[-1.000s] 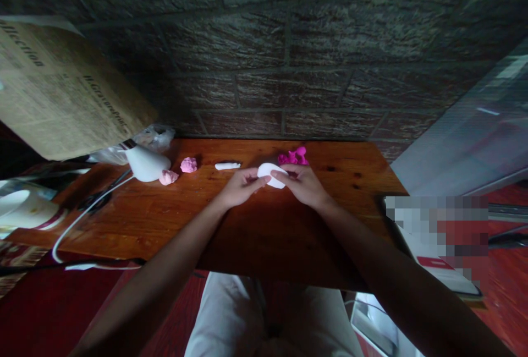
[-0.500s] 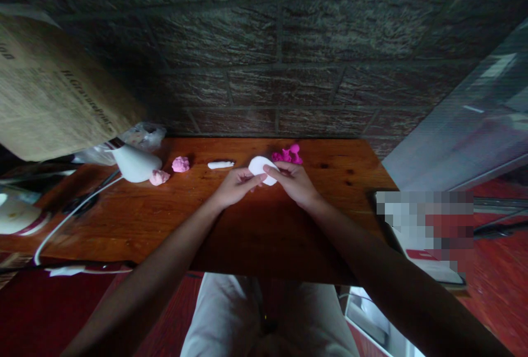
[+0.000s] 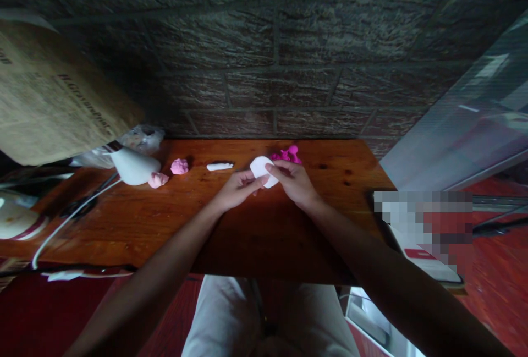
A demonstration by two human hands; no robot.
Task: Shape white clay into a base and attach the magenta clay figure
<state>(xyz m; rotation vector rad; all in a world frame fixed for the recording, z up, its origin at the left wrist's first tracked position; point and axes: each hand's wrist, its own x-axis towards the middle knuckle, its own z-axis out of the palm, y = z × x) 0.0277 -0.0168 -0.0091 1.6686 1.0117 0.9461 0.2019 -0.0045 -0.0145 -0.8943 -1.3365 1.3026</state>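
Note:
A flat, rounded piece of white modelling clay [image 3: 260, 166] is held up above the wooden table [image 3: 160, 225] between both hands. My left hand [image 3: 238, 189] pinches its lower left edge, thumb on top. My right hand [image 3: 296, 182] grips its right side, the thumb lying on the face of the piece. Just behind the right fingers lie bright magenta plastic pieces [image 3: 292, 151], partly covered by that hand. Left of the hands, a white clay roll [image 3: 220, 166] rests on the table. Farther left sit two pink clay lumps, one [image 3: 180, 166] alone and another [image 3: 158, 180] against a white lamp base.
The white lamp base [image 3: 134, 167] with its cable [image 3: 76, 211] stands at the left under a printed paper shade [image 3: 61, 93]. A clear plastic bag [image 3: 144, 138] lies behind it. A stone-block wall [image 3: 264, 87] borders the table's back. At the right edge is a partly pixelated flat object [image 3: 431, 266].
Both hands keep hold of the white clay piece, its outline tilted slightly differently. The view has shifted a little; nothing else on the table has moved.

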